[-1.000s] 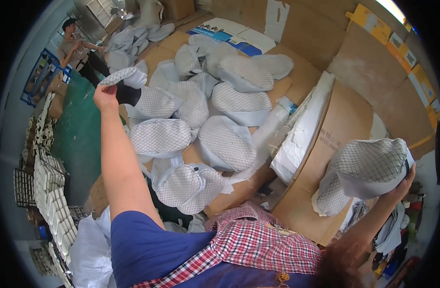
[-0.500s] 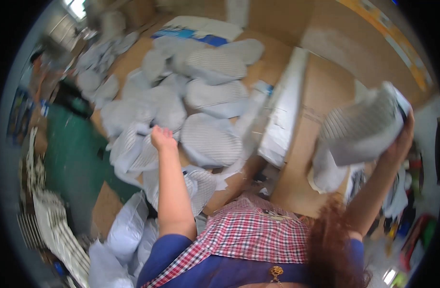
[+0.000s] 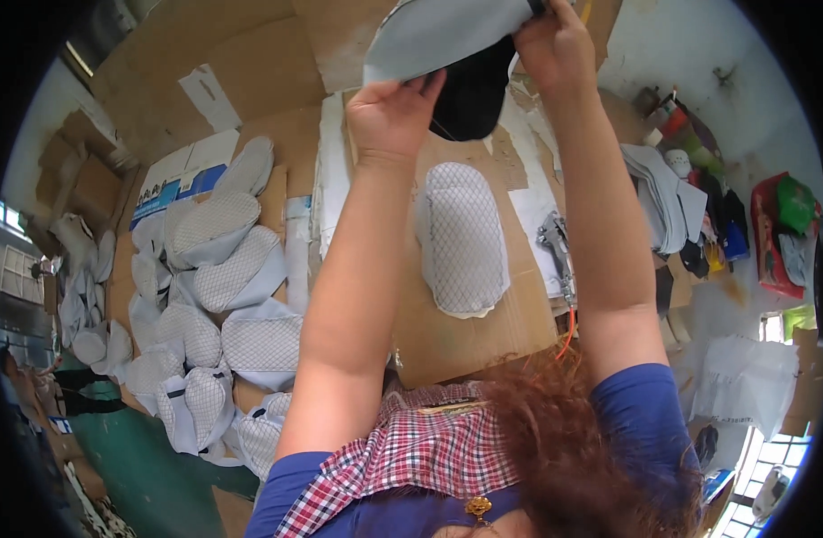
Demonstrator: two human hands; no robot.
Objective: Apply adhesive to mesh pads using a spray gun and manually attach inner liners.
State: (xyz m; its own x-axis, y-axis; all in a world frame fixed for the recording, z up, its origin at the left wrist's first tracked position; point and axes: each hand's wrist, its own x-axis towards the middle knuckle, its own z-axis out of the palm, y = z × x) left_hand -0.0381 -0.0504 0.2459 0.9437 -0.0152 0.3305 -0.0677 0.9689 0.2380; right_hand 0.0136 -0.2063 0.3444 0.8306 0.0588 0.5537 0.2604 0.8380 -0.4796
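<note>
High in the head view, both hands hold a pale grey fabric slipper [image 3: 447, 43] with a black inner side facing downward. My left hand [image 3: 391, 117] pinches its lower left edge. My right hand [image 3: 557, 45] grips the other end, which is partly cut off by the top of the picture. Below the hands, a pale sole-shaped quilted piece [image 3: 465, 238] with a diamond pattern lies flat on a brown cardboard sheet [image 3: 429, 345]. Whether the slipper and that piece touch any glue cannot be seen.
To the left, several quilted grey slippers [image 3: 227, 224] lie heaped on cardboard. A metal tool [image 3: 555, 251] with an orange hose lies right of the quilted piece. Stacked grey fabric pieces [image 3: 662, 193] and a red bag [image 3: 779, 242] are at the far right.
The view has turned right. My right hand has come inward and up from the right side with a slipper. My left hand has left the heap and now holds a slipper too.
</note>
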